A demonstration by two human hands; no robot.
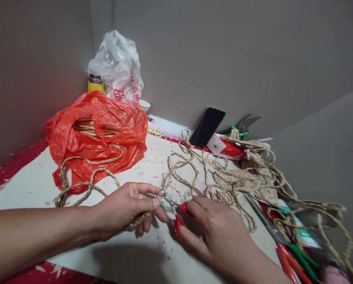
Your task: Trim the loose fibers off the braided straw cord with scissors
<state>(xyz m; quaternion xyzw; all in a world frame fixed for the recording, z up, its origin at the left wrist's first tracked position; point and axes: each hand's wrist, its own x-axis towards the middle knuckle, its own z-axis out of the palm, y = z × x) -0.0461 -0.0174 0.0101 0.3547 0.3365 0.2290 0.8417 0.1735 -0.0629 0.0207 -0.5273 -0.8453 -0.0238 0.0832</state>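
Note:
My left hand [135,209] is closed on a braided straw cord [139,221], which passes under its thumb and through the fingers. From the right, my right hand [211,228] holds small scissors [179,225] by their red handles, with thumb and fingers in the loops. The scissor blades point up and left, their tips close to the left index fingertip and the cord's end. Whether the blades touch the cord is too small to tell. More braided cord [90,184] curls on the white sheet beyond my left wrist.
A red plastic bag [120,148] with straw strips lies at the back left, before a yellow bottle [96,84] and a white bag [117,59]. A phone [207,126] leans on the wall. Tangled cords [238,179] and large shears [271,228] lie right.

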